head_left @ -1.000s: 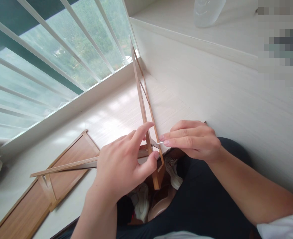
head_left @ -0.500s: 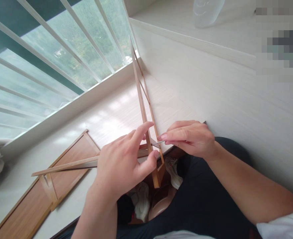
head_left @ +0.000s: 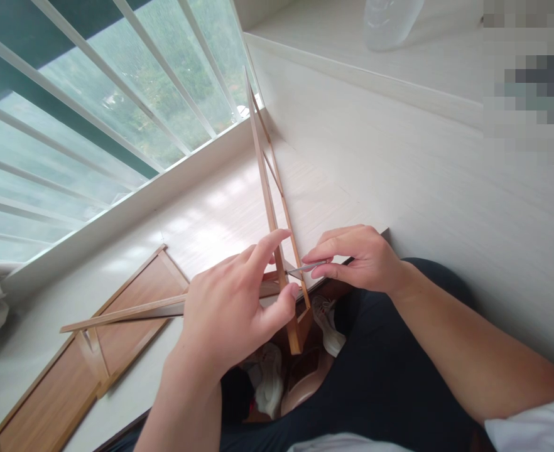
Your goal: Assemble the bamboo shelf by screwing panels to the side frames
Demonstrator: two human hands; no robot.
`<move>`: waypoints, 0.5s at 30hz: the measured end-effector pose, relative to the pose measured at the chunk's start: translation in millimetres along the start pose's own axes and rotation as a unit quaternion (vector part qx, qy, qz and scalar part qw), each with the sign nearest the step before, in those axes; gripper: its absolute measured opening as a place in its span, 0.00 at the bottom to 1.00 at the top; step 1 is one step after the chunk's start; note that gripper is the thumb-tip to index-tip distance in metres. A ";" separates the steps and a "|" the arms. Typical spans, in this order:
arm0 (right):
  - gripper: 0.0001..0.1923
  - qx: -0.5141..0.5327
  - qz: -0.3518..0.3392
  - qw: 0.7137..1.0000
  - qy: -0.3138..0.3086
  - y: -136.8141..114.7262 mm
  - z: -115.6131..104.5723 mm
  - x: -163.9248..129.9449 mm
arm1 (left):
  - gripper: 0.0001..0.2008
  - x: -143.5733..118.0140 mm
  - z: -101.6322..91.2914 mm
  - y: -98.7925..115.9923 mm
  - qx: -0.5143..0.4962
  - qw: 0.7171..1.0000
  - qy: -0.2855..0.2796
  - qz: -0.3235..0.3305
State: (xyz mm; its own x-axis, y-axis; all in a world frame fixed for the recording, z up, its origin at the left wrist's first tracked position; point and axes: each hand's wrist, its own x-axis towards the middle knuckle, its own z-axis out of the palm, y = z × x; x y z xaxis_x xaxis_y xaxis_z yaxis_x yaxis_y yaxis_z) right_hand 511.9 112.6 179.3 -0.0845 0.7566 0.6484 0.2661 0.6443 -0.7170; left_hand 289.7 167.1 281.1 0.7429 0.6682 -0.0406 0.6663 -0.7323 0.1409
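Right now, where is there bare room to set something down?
Bare pale floor shows between the window sill and wooden frame, and bare ledge left of the translucent container. It's crowded around the left hand at that frame, the right hand holding a thin metallic tool, and the shoes below.

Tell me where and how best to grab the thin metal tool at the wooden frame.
I'd pinch the thin metal tool near its outer end, coming from the right. It is slender, so thumb and fingertips should suit it. Its inner end appears to meet the wooden frame, beside the left hand; its outer end points toward the right hand.
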 end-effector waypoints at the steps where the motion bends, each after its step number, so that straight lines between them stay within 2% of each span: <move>1: 0.07 0.002 0.002 1.000 -0.008 0.1 -1.3 0.3 | 0.27 0.1 -0.1 0.1 0.000 1.000 0.000 -0.001; 8: 0.11 0.036 0.040 0.998 -0.027 -3.0 -9.1 2.1 | 0.28 0.3 -0.5 -0.1 0.011 1.000 0.004 -0.003; 15: 0.17 0.146 0.161 0.973 -0.083 -10.9 -8.0 4.6 | 0.27 -0.8 -0.7 0.6 -0.001 1.000 0.001 -0.003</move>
State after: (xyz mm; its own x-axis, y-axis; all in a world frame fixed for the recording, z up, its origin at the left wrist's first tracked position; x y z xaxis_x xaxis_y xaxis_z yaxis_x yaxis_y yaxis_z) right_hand 516.3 108.1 192.1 -0.2014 0.9167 0.3451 0.0218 0.3564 -0.9341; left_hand 289.4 166.2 281.9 0.7382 0.6734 -0.0389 0.6711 -0.7274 0.1433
